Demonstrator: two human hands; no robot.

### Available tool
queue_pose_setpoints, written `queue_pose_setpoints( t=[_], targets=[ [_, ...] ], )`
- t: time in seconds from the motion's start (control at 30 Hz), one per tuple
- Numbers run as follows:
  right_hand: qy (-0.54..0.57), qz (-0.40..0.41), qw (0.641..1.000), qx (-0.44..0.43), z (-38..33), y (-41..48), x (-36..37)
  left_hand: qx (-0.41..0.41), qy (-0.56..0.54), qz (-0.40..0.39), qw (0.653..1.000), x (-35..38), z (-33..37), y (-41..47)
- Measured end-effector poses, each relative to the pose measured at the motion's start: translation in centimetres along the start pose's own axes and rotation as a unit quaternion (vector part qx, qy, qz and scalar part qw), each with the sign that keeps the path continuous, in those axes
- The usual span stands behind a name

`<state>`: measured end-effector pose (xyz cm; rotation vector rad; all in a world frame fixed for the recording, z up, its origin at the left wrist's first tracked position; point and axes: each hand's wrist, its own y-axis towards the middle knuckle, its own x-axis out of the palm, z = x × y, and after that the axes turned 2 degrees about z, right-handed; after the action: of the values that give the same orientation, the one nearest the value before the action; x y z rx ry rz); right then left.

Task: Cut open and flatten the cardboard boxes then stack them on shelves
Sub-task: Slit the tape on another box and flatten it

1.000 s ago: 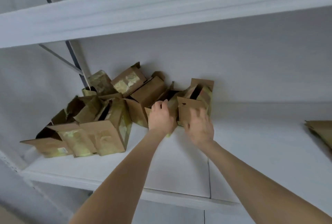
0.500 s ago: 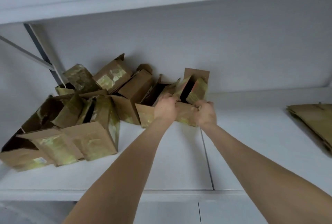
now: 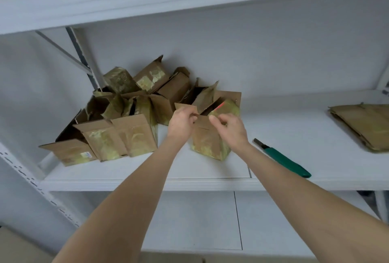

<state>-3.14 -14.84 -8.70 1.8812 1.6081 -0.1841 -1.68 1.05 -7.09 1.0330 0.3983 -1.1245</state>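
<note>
Fingertips [image 3: 190, 115] of the left hand [image 3: 181, 124] pinch the front top flap of the cardboard box [image 3: 207, 145]. The right hand [image 3: 231, 131] curls at the flap's other end, and I cannot tell whether it grips. The box stands upright mid-shelf, long axis vertical, mouth open upward, brown with glossy yellowed tape. A pile of boxes [image 3: 126, 128] crowds its left. To the right lie a green-handled knife [image 3: 284, 160], bare shelf [image 3: 305, 128], and flattened cardboard [image 3: 366, 125] well apart.

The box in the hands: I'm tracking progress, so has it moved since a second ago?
Yes. The box has come forward, off the pile by the back wall, toward the shelf's front edge; the left hand grips its flap.
</note>
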Motion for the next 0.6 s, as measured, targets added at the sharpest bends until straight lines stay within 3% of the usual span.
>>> queue_pose_setpoints(
  t=[0.2,0.4,0.5,0.6],
  targets=[
    [-0.035,0.102,0.987,0.12,-1.7,-1.5,2.1,0.002,0.002,0.017,1.0,-3.2,-4.4,-2.1],
    [0.047,0.092,0.948,0.301,-1.9,-2.2,5.0,-0.061,-0.075,0.035,0.995,-6.3,-7.7,-2.8],
    [0.078,0.075,0.932,0.345,-1.3,-2.5,5.7,-0.141,-0.127,-0.017,0.982,-5.6,-8.7,-4.2],
    [0.13,0.072,0.923,0.354,-0.9,-2.4,5.5,-0.157,-0.172,-0.147,0.961,-3.2,-9.3,-6.1]
  ],
)
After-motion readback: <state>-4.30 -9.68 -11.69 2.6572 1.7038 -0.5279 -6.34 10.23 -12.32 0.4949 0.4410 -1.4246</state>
